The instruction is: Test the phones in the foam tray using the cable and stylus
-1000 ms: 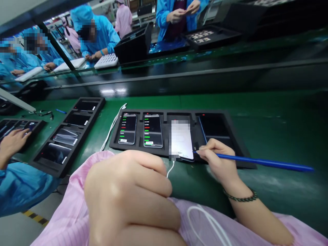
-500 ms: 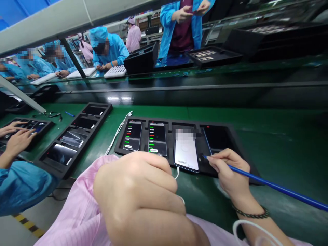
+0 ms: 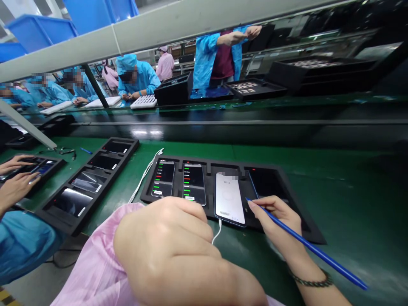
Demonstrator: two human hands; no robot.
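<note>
My left hand (image 3: 172,255) is large in the foreground, its fingers curled into a fist. Whatever lies inside the fist is hidden. In my right hand (image 3: 279,221) I pinch a long blue pen (image 3: 321,254), its tip beside the right edge of a lit phone (image 3: 230,199). That phone has a white screen and sits tilted in a black foam tray (image 3: 208,166), with a white cable (image 3: 219,229) at its lower end. Two phones with coloured text lines, a left one (image 3: 163,178) and a right one (image 3: 194,182), lie in the same tray. A dark phone (image 3: 267,185) fills the rightmost slot.
Left of my tray, another foam tray (image 3: 103,178) holds several dark phones. A co-worker's hands (image 3: 15,187) work over a further tray. White cables (image 3: 145,174) lie between the trays. Across the dark ledge (image 3: 223,131), people in blue and pink work by black boxes (image 3: 174,89).
The view has tilted up, so the trays sit lower in it. The pen has swung to a steeper slant, its tip now higher along the phone's right edge. My left hand stays closed.
</note>
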